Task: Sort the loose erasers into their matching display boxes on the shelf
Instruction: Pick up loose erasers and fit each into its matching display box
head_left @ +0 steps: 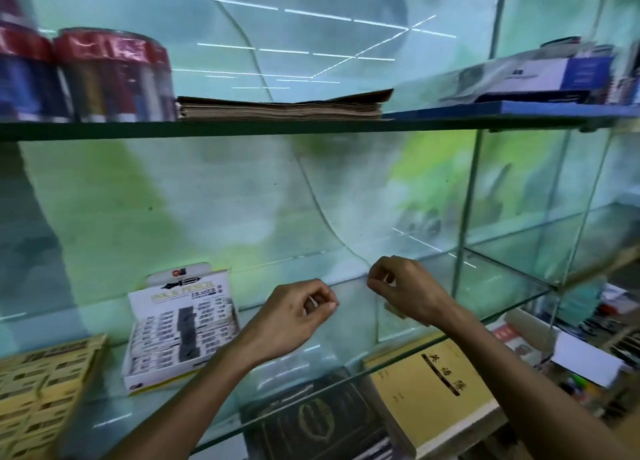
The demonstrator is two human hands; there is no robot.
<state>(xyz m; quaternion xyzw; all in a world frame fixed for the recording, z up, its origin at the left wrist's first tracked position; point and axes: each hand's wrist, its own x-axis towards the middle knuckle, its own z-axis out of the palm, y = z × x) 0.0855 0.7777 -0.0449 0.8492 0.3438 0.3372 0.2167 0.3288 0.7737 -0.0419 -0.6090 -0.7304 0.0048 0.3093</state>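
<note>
A white display box (180, 328) labelled as ink and pencil erasers stands on the glass shelf (349, 352), left of centre. It is filled with white erasers and a dark column down the middle. A yellow display box (45, 387) with rows of erasers lies at the far left. My left hand (298, 315) hovers right of the white box with its fingers curled and thumb against the fingertips. My right hand (403, 288) is further right and curled the same way. A pale sliver shows inside each curl; I cannot tell if it is an eraser.
Under the glass lie a yellow book (433, 387) and a dark book (311, 421). The upper shelf carries a stack of brown paper (284, 107), red-lidded canisters (114, 75) and a blue and white box (554, 75). A glass partition (467, 199) stands at the right.
</note>
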